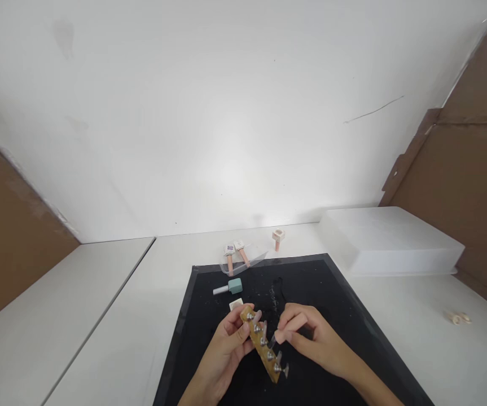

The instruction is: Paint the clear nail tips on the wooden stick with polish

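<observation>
1. Bar of wood [262,351], bearing metal knobs [263,341] and clear slips [264,330], slants above the near part of the black mat [319,282]; the left hand [229,345] grips it toward its far end.
2. Above the mat too, the right hand [317,341] pinches a peach stick [296,324] close beside the bar; whether they touch, I cannot tell.
3. On the mat, past the hands: a teal block [235,286] with a pale handle, plus a white block [235,304] partly hidden.
4. At the mat's far edge: a clear tray [260,256] with two peach-handled pieces [230,262]; a third piece [277,238] is beyond that edge.
5. White worktop [112,316] around the mat; right of the mat, a white box [399,237] and small pale rings [457,317].
6. Beyond the mat, a scuffed white wall [226,113] between brown panels [10,237].
</observation>
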`<state>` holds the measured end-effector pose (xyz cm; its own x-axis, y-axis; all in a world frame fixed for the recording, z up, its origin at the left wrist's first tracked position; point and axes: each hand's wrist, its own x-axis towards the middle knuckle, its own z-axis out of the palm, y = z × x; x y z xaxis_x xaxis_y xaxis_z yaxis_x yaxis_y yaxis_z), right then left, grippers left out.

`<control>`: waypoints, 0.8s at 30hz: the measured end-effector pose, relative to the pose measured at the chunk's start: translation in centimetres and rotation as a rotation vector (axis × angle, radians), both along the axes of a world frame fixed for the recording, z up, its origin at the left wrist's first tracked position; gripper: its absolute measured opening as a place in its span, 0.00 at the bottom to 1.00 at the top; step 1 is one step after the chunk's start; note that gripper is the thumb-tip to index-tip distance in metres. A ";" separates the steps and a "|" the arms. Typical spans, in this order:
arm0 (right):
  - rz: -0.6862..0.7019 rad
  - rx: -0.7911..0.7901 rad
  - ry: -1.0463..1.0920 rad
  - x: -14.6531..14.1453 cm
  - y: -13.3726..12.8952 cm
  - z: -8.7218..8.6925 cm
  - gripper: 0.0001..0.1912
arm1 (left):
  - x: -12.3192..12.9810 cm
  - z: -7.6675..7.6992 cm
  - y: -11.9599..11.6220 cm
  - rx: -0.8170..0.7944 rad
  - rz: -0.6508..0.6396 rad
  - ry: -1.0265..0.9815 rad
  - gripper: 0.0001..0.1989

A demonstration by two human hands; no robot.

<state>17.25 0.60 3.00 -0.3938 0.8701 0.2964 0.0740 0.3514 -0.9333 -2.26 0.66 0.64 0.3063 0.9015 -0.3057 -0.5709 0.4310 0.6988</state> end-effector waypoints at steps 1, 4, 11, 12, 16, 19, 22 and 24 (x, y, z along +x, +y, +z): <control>-0.023 0.018 0.003 -0.1 0.1 0.0 0.08 | 0.0 -0.1 0.0 0.001 0.003 0.003 0.16; -0.100 0.023 0.020 0.0 0.5 -0.3 0.10 | -0.1 -0.3 0.0 0.000 0.003 0.009 0.16; 0.031 0.023 0.169 0.3 0.3 -0.7 0.09 | -0.1 -0.2 0.0 0.000 0.002 0.014 0.16; 0.050 0.010 0.144 0.3 0.2 -0.5 0.09 | -0.1 -0.1 0.0 0.002 -0.003 0.014 0.16; 0.018 -0.039 0.036 -0.2 0.0 -0.1 0.07 | 0.1 0.0 0.1 0.004 -0.011 0.006 0.16; -0.069 -0.068 0.037 -0.2 0.4 -0.2 0.10 | 0.0 -0.2 0.1 0.000 -0.005 0.001 0.16; -0.121 -0.099 0.092 0.1 0.9 -0.6 0.11 | 0.0 -0.3 0.0 -0.009 -0.008 -0.007 0.16; -0.091 -0.103 0.151 0.3 0.9 -0.8 0.11 | 0.0 -0.3 0.0 -0.011 -0.010 -0.006 0.15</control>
